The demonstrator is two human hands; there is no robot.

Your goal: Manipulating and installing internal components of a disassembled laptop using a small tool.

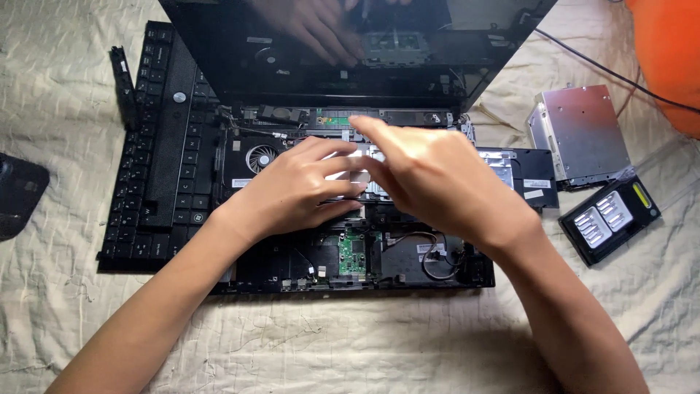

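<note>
Head view | left hand (295, 190) and right hand (430, 179) pinch metal plate (350, 171) in opened laptop (364, 255) | risk: plate slipping, likely snagging loose wires (437, 259).

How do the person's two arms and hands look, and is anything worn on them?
Both arms are bare from the frame's lower edge up to the hands; no sleeve shows. The left hand and the right hand wear no gloves. No ring, watch or bracelet is visible on the fingers or wrists. The nails appear short and unpainted.
</note>
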